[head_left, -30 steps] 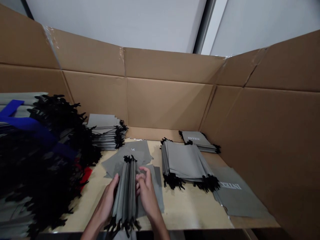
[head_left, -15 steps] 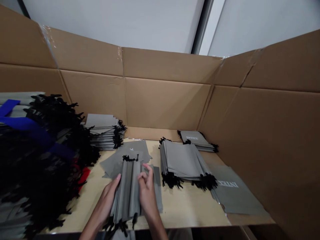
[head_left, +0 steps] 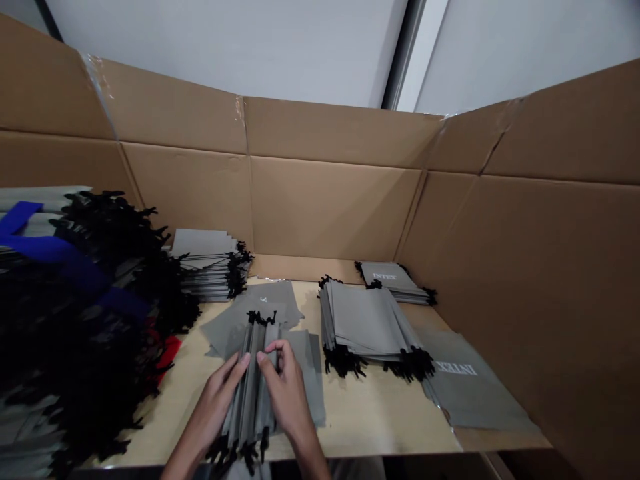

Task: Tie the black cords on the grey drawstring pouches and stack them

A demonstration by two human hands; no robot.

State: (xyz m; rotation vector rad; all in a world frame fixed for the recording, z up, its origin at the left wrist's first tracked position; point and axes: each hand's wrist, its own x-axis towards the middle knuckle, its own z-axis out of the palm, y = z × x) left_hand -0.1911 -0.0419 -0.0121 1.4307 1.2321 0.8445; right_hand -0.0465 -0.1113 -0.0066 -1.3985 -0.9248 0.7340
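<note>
A bundle of grey drawstring bags, folded lengthwise with black cord ends at top and bottom, lies between my two hands. My left hand grips its left side, thumb on top. My right hand is curled over its right side, with thumb and bent index finger on the folds. Both thumb tips sit close together near the bundle's middle. Flat grey bags lie beneath and behind it, one with a partly hidden white print. Fingers under the bundle are hidden.
To the right is a stack of grey bags with black cords. Behind it lies a smaller INTEX stack, with flat INTEX bags at far right. A back-left stack and a large corded pile stand left. Cardboard walls surround the table.
My right hand has shifted left onto the bundle, its raised fingers now curled down on the folds. My left thumb has moved inward, and the folds are drawn closer together.
</note>
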